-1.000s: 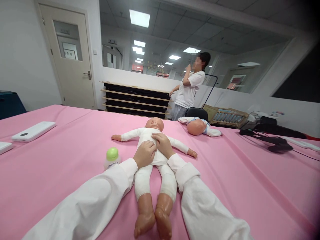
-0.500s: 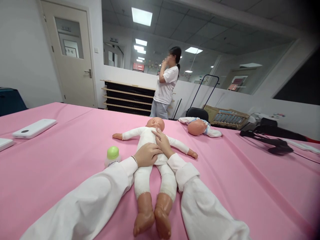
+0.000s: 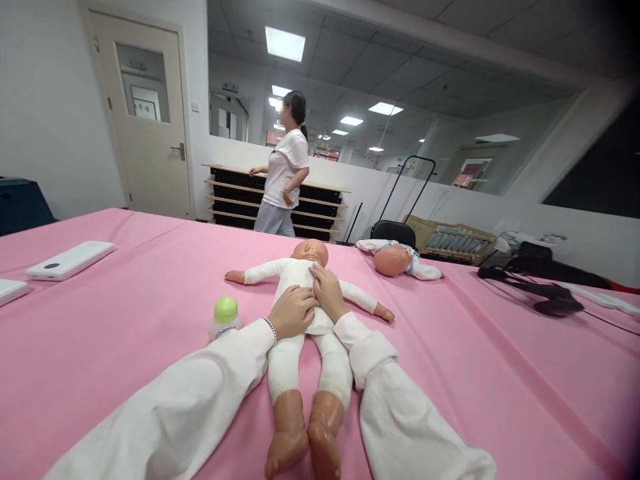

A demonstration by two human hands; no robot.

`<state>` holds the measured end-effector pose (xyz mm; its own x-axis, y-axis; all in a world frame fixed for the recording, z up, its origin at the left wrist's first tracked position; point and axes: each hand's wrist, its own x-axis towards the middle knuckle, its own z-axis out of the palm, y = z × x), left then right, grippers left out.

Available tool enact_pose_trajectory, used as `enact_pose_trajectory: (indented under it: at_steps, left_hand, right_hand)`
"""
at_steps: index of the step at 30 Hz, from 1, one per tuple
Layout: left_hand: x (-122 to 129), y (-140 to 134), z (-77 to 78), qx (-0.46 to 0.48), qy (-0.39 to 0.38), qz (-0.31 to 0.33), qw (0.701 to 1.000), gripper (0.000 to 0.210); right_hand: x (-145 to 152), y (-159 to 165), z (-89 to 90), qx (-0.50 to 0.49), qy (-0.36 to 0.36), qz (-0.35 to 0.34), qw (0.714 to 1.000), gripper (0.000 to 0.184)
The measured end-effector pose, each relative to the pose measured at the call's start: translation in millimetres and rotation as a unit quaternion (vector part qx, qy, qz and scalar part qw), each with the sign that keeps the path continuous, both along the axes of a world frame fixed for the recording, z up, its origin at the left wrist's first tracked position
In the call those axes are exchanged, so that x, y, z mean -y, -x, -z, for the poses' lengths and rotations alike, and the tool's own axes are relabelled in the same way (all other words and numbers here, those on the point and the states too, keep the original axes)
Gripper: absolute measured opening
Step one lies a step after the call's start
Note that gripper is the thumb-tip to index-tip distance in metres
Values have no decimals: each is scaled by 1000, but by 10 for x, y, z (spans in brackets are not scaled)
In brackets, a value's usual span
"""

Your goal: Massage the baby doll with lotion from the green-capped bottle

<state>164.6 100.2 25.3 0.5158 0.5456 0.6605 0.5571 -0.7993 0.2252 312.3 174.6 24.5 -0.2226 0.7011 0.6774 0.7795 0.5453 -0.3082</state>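
Observation:
A baby doll [image 3: 323, 360] with a white cloth body lies on its back, feet toward me and arms spread. My left hand [image 3: 294, 311], with a beaded bracelet at the wrist, rests flat on the doll's belly. Higher up, my right hand [image 3: 328, 291] lies on the chest, its fingertips near the doll's neck. Both hands are open, fingers stretched out, and they hold nothing. Beside my left forearm stands a small bottle [image 3: 226, 319] with a green cap.
Pink cloth covers the table [image 3: 150, 280]. A second doll [image 3: 393, 259] lies at the far edge. White devices [image 3: 71, 261] are at left, a black strap-like item [image 3: 535, 290] with a cable at right. Behind, a person [image 3: 285, 163] is by a low shelf [image 3: 320, 207].
My right hand's fingers have drawn closer together on the doll's chest; my left hand stays on the belly. The person behind has walked to the left and lowered their hands.

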Motion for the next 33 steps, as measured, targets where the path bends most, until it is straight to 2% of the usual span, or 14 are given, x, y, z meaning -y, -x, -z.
enact_pose_trajectory:
  at_steps: [5, 8, 11, 17, 19, 21, 24, 26, 29, 31, 33]
  left_hand:
    - [-8, 21, 34, -3, -36, 2, 999, 21]
    - [-6, 19, 34, 26, -21, -2, 999, 21]
    - [3, 9, 12, 38, 3, 4, 999, 23]
    - [43, 3, -32, 15, 44, -21, 999, 29]
    - [48, 1, -32, 7, 52, -40, 998, 31]
    - [45, -2, -24, 5, 48, -51, 998, 33]
    - [35, 3, -6, 17, 18, -52, 998, 29]
    - [30, 14, 7, 14, -14, -43, 999, 25]
    - [31, 35, 22, -14, -64, -20, 998, 20]
    - [33, 40, 19, -25, -81, -8, 996, 19]
    - [36, 35, 3, -24, -73, -8, 997, 19]
  right_hand:
    - [58, 42, -75, 72, 13, -135, 988, 43]
    - [51, 36, -76, 45, 41, -158, 986, 46]
    - [38, 27, -68, 25, 72, -126, 989, 50]
    - [24, 32, -53, -14, 149, 5, 989, 48]
    - [4, 23, -30, -44, 153, 41, 986, 45]
    - [-17, 6, -2, -72, 125, 51, 988, 43]
    - [-13, -12, 20, -92, 45, -10, 995, 38]
    - [25, -3, 3, -63, 10, -102, 993, 37]
    - [103, 43, -63, 20, 9, -223, 974, 36]
    - [133, 71, -107, 55, 29, -240, 969, 36]
    - [130, 80, -130, 67, 58, -217, 972, 37]
